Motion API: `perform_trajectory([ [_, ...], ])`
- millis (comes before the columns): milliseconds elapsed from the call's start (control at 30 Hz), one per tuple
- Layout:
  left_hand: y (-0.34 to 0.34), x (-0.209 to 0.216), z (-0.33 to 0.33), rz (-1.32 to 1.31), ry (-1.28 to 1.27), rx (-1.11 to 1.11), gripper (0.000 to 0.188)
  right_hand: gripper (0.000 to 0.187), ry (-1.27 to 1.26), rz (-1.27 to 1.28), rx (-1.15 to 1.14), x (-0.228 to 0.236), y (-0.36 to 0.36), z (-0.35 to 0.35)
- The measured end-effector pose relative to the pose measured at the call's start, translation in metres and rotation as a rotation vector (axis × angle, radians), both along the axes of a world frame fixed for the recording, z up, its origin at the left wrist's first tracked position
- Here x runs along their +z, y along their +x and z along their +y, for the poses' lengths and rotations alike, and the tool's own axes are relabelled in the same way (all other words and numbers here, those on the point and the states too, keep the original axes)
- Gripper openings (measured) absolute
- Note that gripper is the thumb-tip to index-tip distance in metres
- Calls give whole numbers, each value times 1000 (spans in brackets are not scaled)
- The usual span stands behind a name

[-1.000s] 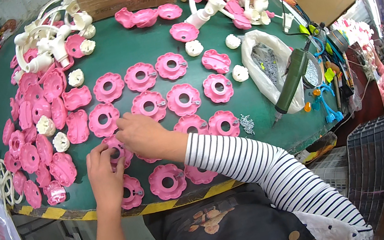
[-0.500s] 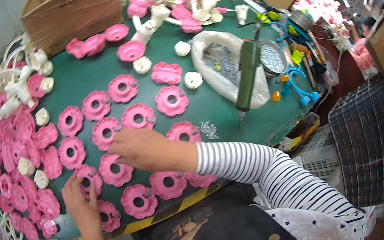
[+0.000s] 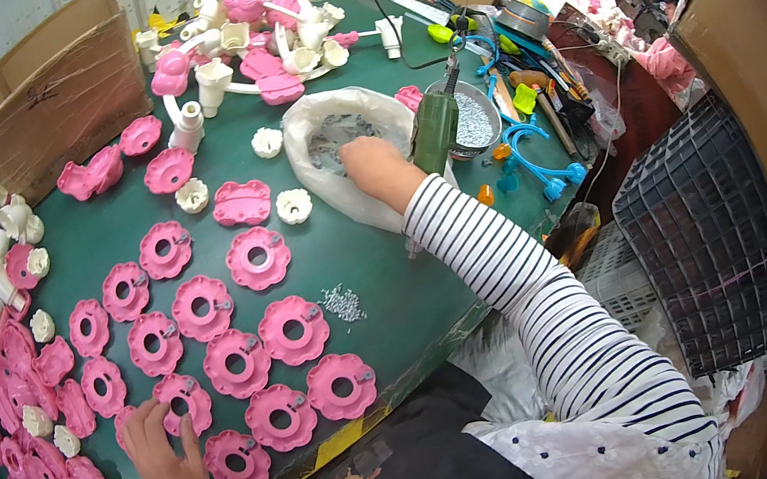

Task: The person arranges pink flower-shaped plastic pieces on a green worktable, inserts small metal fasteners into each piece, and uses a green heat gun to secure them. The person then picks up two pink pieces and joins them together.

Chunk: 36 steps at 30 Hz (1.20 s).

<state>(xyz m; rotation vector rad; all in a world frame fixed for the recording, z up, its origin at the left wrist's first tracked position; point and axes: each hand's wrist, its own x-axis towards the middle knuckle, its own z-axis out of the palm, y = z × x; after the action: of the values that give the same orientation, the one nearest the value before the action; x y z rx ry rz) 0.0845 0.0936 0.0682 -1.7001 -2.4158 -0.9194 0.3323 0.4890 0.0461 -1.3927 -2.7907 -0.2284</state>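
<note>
My left hand (image 3: pixel 167 458) rests palm down near the table's front edge, fingers apart. Its thumb lies by a pink scalloped ring (image 3: pixel 182 403), and its fingertips partly cover another pink piece. Several similar rings stand in rough rows, most with a small grey piece on the rim. My right hand (image 3: pixel 380 169) reaches into an open white bag (image 3: pixel 333 182) that contains small grey bits; its fingertips are down in the bag and hard to see. A green power screwdriver (image 3: pixel 436 132) hangs just right of that hand. A small pile of silvery screw-like bits (image 3: pixel 343 303) lies beside the rings.
A round tub (image 3: pixel 476 112) of small silvery pieces stands behind the screwdriver. Pink and white plastic parts heap at the left (image 3: pixel 17 382) and far edge. A cardboard box (image 3: pixel 60 96) sits far left. Blue cables (image 3: pixel 533 164) and tools crowd the right; a black crate (image 3: pixel 708 236) stands beyond.
My right hand has gone from above the pink rings to inside the white bag. My left hand remains near the front rings. The whole view has shifted to the right.
</note>
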Motion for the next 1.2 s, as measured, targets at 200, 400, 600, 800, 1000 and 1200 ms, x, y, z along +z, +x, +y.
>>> perform_trajectory([
  [200, 10, -4, 8, -59, -32, -43, 27, 16, -46, 182, 118, 14, 33, 1],
  [400, 35, 8, 52, -22, -8, -217, 30, 15, -42, 692, 329, 50, 33, -42],
  [600, 66, 17, 111, -2, 48, -463, 29, 13, 254, 1135, 263, 99, 104, -71],
  [800, 88, 17, 222, 70, 125, -613, 20, 19, -402, 1208, -67, 61, 121, -32],
  [1000, 88, -9, 323, 57, 135, -494, 12, 14, -192, 686, 377, 5, 49, 49],
  [1200, 86, -23, 342, -6, 120, -415, 9, 19, -310, 324, 395, -15, 1, 77],
])
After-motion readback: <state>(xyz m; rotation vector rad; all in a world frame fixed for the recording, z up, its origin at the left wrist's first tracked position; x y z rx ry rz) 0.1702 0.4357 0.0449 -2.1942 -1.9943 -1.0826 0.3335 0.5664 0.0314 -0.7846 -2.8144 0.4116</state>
